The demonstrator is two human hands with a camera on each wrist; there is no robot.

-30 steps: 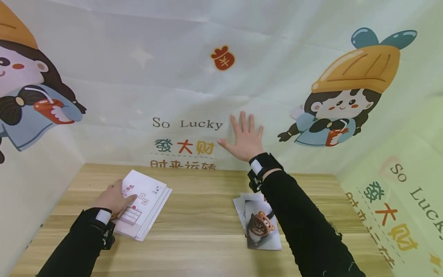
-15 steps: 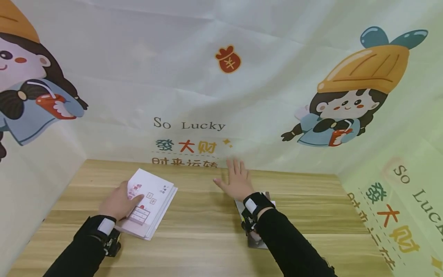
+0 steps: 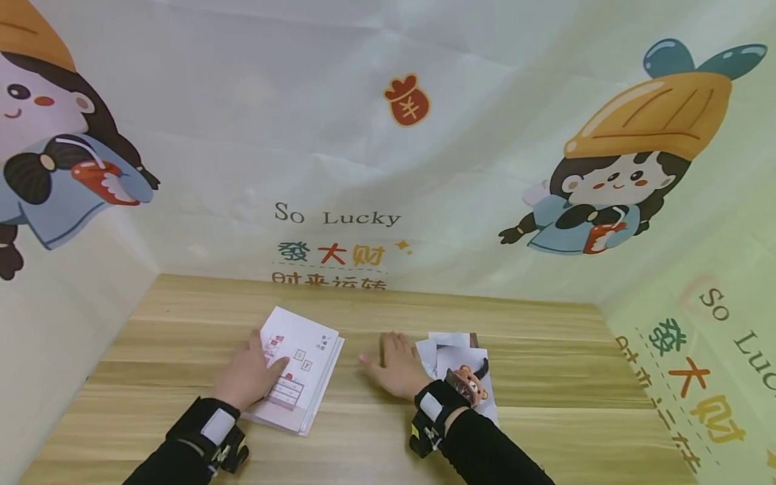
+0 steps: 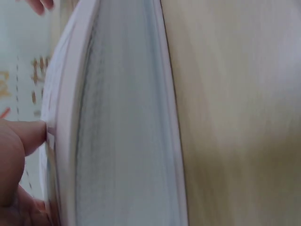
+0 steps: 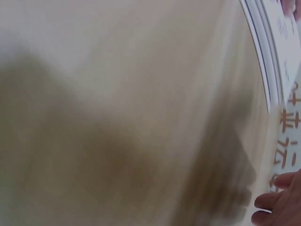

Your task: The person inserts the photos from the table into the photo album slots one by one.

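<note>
A small stack of white booklets (image 3: pixel 306 350) with pink line drawings on the top cover lies left of centre on the wooden table. My left hand (image 3: pixel 245 377) grips its left edge, thumb over the cover. In the left wrist view, the thumb (image 4: pixel 28 139) presses one side of the booklets (image 4: pixel 127 117), whose edges are spread slightly apart. Between the booklets and some photo prints (image 3: pixel 451 357), my right hand (image 3: pixel 397 367) is held with fingers extended and nothing in it. Its fingertips (image 5: pixel 265 201) show at the lower right of the right wrist view, apart from the booklets.
The prints overlap loosely, the top one showing a cat in a bear hat, partly hidden by the right wrist. A printed cloth backdrop (image 3: pixel 339 162) rises behind and on both sides of the wooden table (image 3: pixel 558 377).
My right hand has come down from the backdrop and moved nearer, left of the prints. My left hand and the booklets have shifted right. The view has tilted slightly.
</note>
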